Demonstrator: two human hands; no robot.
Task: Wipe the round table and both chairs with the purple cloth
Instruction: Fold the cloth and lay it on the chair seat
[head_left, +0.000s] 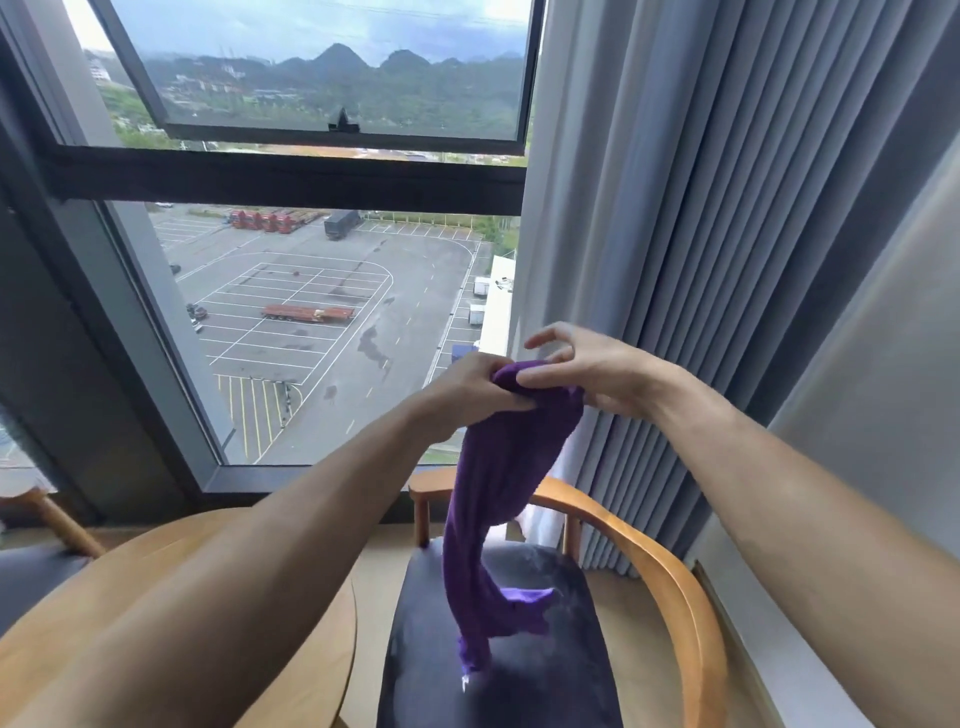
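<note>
Both hands, left (470, 387) & right (582, 371), pinch purple cloth (498, 499) top edge, hanging w/ open space over chair (519, 665) seat.

The purple cloth (498, 499) is hanging bunched and twisted above a chair (519, 649) with a dark seat and curved wooden arms. The round wooden table (311, 675) is standing just left of it.

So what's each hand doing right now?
Left hand: grips the top of the purple cloth.
Right hand: pinches the same cloth.
</note>
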